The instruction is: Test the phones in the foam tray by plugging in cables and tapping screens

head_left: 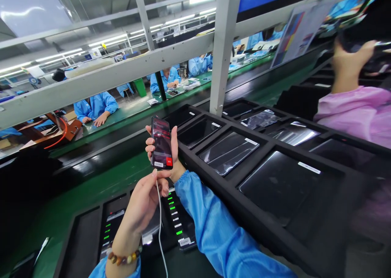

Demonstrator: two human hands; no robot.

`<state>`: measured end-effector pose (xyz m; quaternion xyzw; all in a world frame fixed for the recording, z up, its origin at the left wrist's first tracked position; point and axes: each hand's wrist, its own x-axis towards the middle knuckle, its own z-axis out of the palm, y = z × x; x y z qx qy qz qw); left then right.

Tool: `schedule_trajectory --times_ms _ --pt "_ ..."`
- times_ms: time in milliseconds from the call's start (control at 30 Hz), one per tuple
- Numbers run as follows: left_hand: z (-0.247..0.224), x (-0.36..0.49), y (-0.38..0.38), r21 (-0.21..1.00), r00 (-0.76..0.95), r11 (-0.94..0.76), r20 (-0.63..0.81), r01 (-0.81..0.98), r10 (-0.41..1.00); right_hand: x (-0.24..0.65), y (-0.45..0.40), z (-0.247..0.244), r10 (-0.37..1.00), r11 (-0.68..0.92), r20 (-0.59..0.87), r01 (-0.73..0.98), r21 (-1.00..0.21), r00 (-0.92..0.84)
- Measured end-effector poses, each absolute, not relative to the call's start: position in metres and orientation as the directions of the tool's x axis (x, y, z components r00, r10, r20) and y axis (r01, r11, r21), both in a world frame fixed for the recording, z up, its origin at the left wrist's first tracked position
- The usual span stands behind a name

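My right hand [174,152] is wrapped around a smartphone [161,141], thumb on one side and fingers on the other. Its lit screen shows red text and a red square at the lower corner. Below it, my left hand [150,196], with a bead bracelet on the wrist, pinches the plug end of a white cable [159,229] at the phone's bottom edge; I cannot tell if the plug is in. Under my hands, a black tray [80,241] holds phones, among them a phone with green and white text lines [177,225].
To the right, a large black tray [224,184] holds several film-covered phones. A white post [224,54] rises behind it. A co-worker's pink sleeve [354,111] reaches in at right. Another cable end [45,243] lies left on the green bench [61,200].
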<state>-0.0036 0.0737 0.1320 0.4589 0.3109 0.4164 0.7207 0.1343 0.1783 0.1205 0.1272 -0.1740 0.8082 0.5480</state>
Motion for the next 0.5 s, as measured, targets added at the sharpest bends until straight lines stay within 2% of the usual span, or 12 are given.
schedule_trajectory --times_ms 300,500 --pt "0.1389 -0.0105 0.0716 0.995 0.429 -0.03 0.067 -0.093 0.901 0.1296 0.1747 0.1258 0.893 -0.284 0.331 -0.952 -0.112 -0.305" --pt "0.1386 -0.0078 0.0734 0.994 0.401 -0.026 0.067 -0.107 0.914 0.1319 0.1719 0.1301 0.895 -0.298 0.307 -0.946 -0.124 -0.322"
